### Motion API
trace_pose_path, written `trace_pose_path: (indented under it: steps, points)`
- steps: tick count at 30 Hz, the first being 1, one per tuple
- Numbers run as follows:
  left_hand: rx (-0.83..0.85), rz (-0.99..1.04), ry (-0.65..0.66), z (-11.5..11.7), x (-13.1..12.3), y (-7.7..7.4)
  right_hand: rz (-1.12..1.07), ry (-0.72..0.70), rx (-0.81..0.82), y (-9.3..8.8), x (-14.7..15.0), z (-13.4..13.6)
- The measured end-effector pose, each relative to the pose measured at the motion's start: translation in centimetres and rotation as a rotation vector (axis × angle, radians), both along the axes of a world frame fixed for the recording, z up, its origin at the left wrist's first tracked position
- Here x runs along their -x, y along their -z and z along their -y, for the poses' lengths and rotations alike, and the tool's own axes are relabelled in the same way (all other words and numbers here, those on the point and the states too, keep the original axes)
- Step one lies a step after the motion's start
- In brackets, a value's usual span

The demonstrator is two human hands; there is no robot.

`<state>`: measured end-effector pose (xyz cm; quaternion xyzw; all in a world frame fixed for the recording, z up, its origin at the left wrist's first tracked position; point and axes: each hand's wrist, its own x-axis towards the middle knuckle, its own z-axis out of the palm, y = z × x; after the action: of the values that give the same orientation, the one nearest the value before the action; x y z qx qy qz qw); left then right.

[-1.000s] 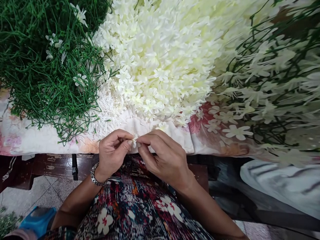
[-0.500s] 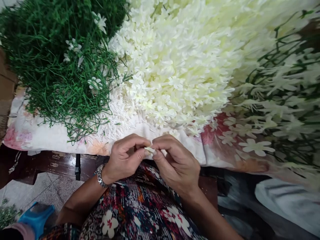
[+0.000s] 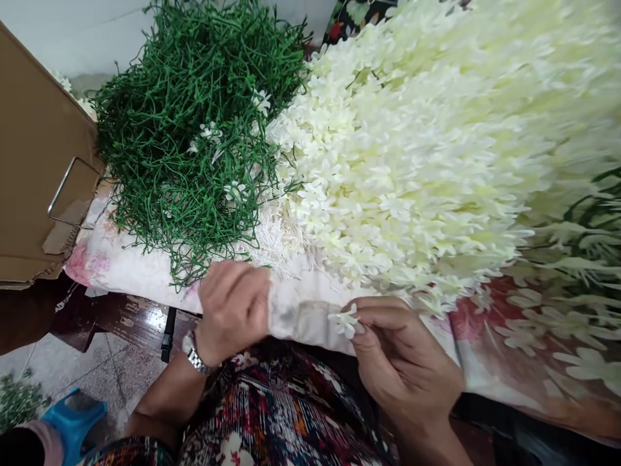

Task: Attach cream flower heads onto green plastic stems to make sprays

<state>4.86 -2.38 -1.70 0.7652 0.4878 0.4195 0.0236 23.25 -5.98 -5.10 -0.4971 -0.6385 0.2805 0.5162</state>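
Note:
My right hand (image 3: 405, 359) pinches a small cream flower head (image 3: 345, 320) between thumb and forefinger, just below the big heap of cream flower heads (image 3: 412, 168). My left hand (image 3: 233, 307) is curled, knuckles up, at the table's near edge beside a small pile of thin white stamens (image 3: 274, 236). Its fingertips are hidden, so what they hold does not show. A tangle of green plastic stems (image 3: 194, 136) lies to the left of the heap.
Everything lies on a floral cloth (image 3: 126, 268) over a dark wooden table. A cardboard box (image 3: 33, 175) stands at the far left. Finished stems with flowers (image 3: 577, 259) lie at the right. A blue object (image 3: 72, 417) lies on the tiled floor.
My hands, which together pinched one flower head, have come apart. The right keeps the flower and moved right; the left moved up to the stamen pile. The view swung left.

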Motion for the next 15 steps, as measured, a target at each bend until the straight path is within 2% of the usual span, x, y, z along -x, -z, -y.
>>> trace_pose_path:
  steps: [1,2,4,7,10,13,15]
  points:
    - [-0.088,-0.094,-0.12,-0.7,0.9,-0.2,0.045,0.003,-0.021,0.1,0.0,-0.1]
    - [-0.106,-0.202,-0.201,-1.4,1.6,-0.4,0.092,-0.003,-0.044,0.1,0.1,-0.1]
    - [-0.132,-0.355,-0.295,-2.5,2.6,-1.0,0.17,-0.029,-0.087,0.1,0.3,-0.2]
    - [-0.132,-0.495,-0.321,-3.6,3.0,-1.6,0.245,-0.05,-0.112,0.2,0.6,-0.4]
    - [-0.076,-0.548,-0.343,-4.0,2.9,-1.7,0.269,-0.045,-0.121,0.5,0.6,-0.5]
    - [-0.061,-0.535,-0.308,-4.1,3.1,-1.3,0.275,-0.049,-0.127,0.7,0.6,-0.6]
    - [-0.08,-0.444,-0.286,-4.0,3.3,-0.9,0.278,-0.052,-0.137,0.6,0.7,-0.8]
